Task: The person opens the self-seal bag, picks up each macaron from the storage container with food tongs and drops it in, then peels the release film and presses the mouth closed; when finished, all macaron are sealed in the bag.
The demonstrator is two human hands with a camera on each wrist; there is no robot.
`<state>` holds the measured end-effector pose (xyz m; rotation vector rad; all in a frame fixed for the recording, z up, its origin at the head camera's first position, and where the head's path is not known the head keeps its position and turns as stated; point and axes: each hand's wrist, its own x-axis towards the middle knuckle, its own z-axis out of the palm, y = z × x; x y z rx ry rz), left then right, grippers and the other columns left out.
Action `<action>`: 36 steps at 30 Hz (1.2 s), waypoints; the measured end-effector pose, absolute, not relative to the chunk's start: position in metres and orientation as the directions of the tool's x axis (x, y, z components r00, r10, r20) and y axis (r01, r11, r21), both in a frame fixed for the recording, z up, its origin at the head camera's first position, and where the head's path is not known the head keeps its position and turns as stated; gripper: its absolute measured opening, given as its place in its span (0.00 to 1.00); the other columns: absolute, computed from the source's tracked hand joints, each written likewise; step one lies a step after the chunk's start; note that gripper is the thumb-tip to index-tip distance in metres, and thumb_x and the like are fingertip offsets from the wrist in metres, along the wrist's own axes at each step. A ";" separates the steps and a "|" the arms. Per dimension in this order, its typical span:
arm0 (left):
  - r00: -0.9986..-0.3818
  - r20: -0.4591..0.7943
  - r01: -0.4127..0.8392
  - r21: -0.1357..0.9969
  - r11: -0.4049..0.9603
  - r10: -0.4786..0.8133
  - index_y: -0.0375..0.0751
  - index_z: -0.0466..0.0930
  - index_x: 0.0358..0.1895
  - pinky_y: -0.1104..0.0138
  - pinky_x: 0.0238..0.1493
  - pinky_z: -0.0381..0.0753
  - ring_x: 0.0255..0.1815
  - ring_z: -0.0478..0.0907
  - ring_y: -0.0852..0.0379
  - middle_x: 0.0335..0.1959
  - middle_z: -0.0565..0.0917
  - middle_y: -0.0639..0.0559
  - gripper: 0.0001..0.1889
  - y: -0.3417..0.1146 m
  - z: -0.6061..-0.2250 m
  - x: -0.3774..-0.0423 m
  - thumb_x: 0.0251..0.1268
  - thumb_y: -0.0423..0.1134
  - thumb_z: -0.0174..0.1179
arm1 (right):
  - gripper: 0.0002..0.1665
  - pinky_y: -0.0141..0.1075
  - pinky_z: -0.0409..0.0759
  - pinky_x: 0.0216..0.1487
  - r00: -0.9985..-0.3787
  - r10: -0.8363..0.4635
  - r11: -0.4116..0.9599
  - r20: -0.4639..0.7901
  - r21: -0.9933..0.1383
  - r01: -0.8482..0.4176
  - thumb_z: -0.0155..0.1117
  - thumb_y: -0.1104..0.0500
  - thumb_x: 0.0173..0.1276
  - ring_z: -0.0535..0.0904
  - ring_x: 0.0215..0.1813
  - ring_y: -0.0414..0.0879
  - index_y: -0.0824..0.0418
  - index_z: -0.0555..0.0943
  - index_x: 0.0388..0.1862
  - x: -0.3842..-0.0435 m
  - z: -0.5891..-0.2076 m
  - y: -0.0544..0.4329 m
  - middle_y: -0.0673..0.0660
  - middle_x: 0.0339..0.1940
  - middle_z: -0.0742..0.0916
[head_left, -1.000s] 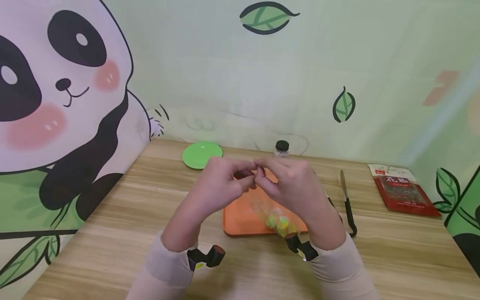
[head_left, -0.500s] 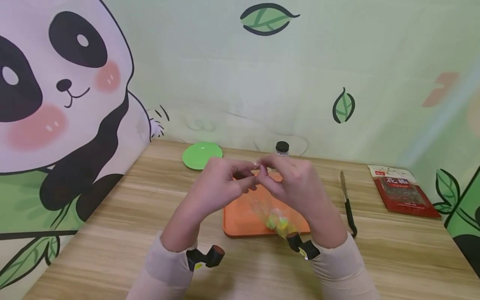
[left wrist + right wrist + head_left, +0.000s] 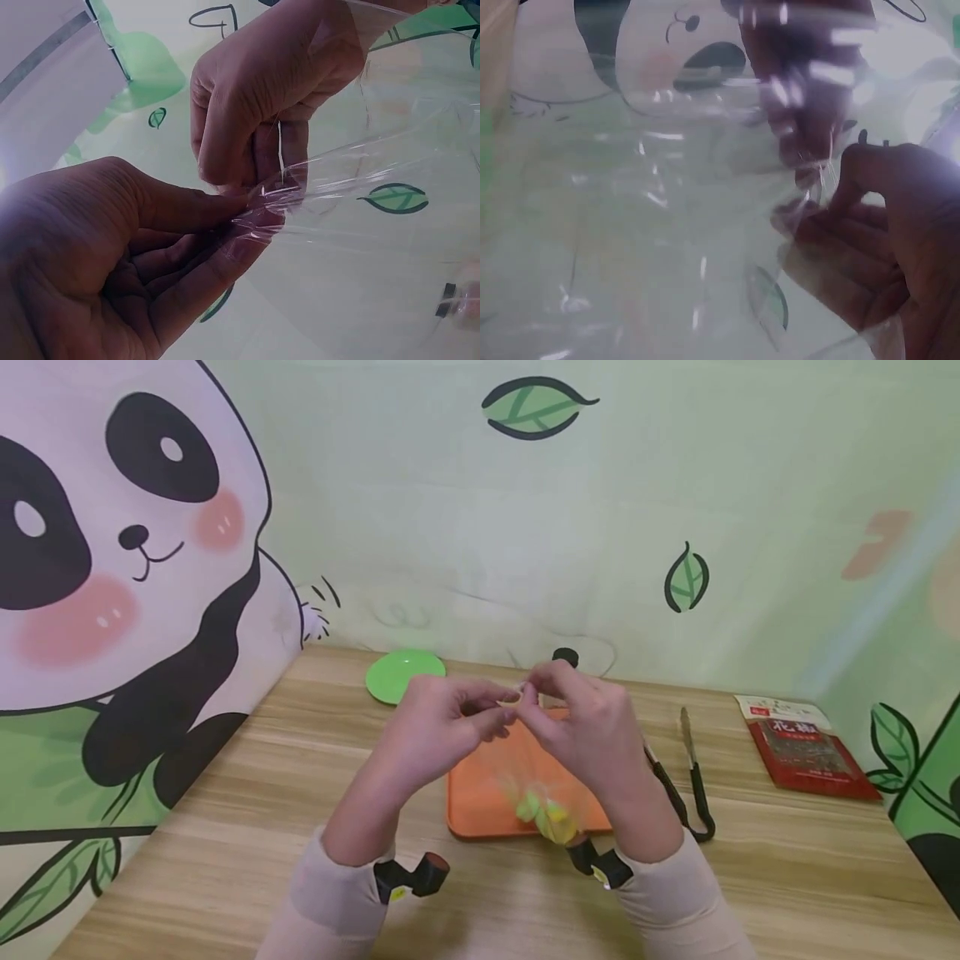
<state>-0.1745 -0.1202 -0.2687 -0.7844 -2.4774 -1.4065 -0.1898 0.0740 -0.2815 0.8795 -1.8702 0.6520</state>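
A clear plastic bag [image 3: 352,180] hangs from both hands above an orange tray [image 3: 472,806]. Green and yellow pieces [image 3: 551,818] sit low in the bag, close to the right wrist. My left hand [image 3: 438,718] pinches the gathered plastic between thumb and fingers. Right against it, my right hand [image 3: 581,718] pinches the same bunched part with thumb and forefinger. In the left wrist view the film runs out from the fingers toward the right. Film covers much of the right wrist view, so the exact folds between the fingertips are unclear.
A green plate [image 3: 401,677] lies at the back left. Behind the right hand shows the black lid [image 3: 566,657] of a jar. Tongs with black handles [image 3: 699,793] lie right of the tray, and a red packet [image 3: 810,756] is farther right. The wall stands behind.
The right fingertips have shifted slightly away from the left ones, and a bit more gathered plastic shows between them. The bag's lower end has swung slightly left.
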 end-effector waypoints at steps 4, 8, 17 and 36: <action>-0.867 0.384 0.490 0.772 0.405 0.318 0.41 0.90 0.40 0.63 0.30 0.84 0.28 0.86 0.59 0.26 0.88 0.57 0.04 -0.124 -0.266 -0.172 0.65 0.34 0.67 | 0.02 0.39 0.86 0.30 -0.374 -0.135 0.644 0.918 -0.205 -0.737 0.62 0.69 0.60 0.88 0.29 0.48 0.65 0.80 0.31 -0.193 -0.279 0.080 0.56 0.26 0.89; -0.901 0.357 0.431 0.812 0.395 0.248 0.42 0.90 0.40 0.63 0.31 0.84 0.29 0.86 0.59 0.28 0.89 0.55 0.04 -0.129 -0.263 -0.172 0.65 0.33 0.67 | 0.03 0.28 0.83 0.34 -0.446 0.034 0.630 0.894 -0.365 -0.685 0.63 0.70 0.62 0.87 0.28 0.43 0.66 0.82 0.30 -0.194 -0.271 0.103 0.55 0.27 0.90; -0.839 0.532 0.529 0.743 0.410 0.118 0.44 0.91 0.37 0.67 0.29 0.83 0.30 0.86 0.62 0.30 0.89 0.57 0.04 -0.158 -0.258 -0.178 0.63 0.32 0.69 | 0.06 0.21 0.79 0.37 -0.596 0.261 0.580 0.759 -0.617 -0.532 0.63 0.63 0.70 0.85 0.31 0.30 0.66 0.83 0.36 -0.197 -0.260 0.161 0.58 0.33 0.91; -0.790 0.613 0.543 0.682 0.490 0.023 0.48 0.92 0.36 0.72 0.29 0.77 0.31 0.85 0.66 0.28 0.89 0.61 0.03 -0.186 -0.250 -0.173 0.61 0.36 0.72 | 0.10 0.20 0.77 0.35 -0.726 0.349 0.639 0.592 -0.717 -0.278 0.61 0.55 0.72 0.83 0.31 0.26 0.61 0.81 0.40 -0.221 -0.283 0.210 0.55 0.35 0.91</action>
